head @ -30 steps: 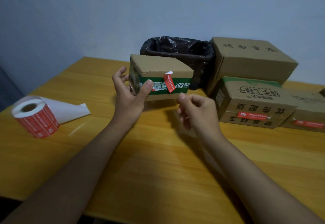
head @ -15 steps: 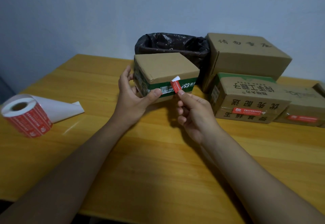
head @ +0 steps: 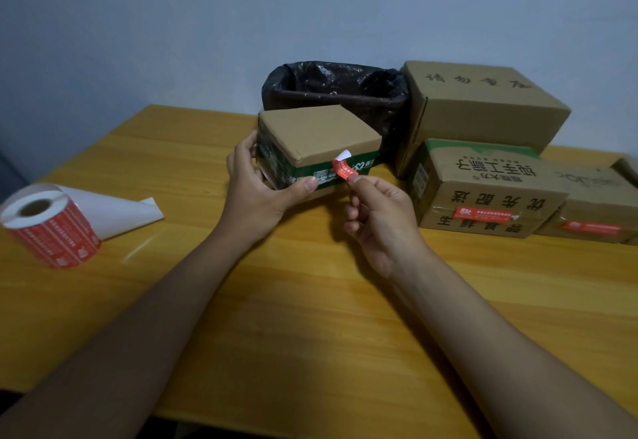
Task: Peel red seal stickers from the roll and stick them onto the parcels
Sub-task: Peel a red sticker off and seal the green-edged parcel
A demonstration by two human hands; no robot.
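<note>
The left hand (head: pixel 257 193) is gripping the small box (head: pixel 312 148) from its left end, thumb lying along the near green face and fingers wrapped behind, so the box is sitting tilted toward the person near the middle of the counter (head: pixel 310 300). The right hand (head: pixel 378 212) is pinching the lower end of a red sticker (head: pixel 345 171) between thumb and forefinger. The sticker is lying against the near face of the box just under the lid edge; its upper end is curling away and showing its white back.

Procedure for this step, as judged from the present state:

1. Keep bracing the box with the left hand so that it is not sliding away while pressure is being applied.
2. Hold the lower end taut and line the sticker up so that it is crossing the lid seam squarely.
3. Flatten the curled upper end first, folding it over the lid edge onto the brown top.
4. Rub along the strip from one end to the other, pressing out creases before letting go.

Risk: the curled end may be folding onto itself; if so, peel it back gently rather than pressing it down.

The roll (head: pixel 51 228) is standing at the left of the counter, well apart from the box, with a length of bare backing paper (head: pixel 114 212) trailing to its right. Two boxes at the right are already carrying red stickers (head: pixel 481 214) on their near faces.
</note>
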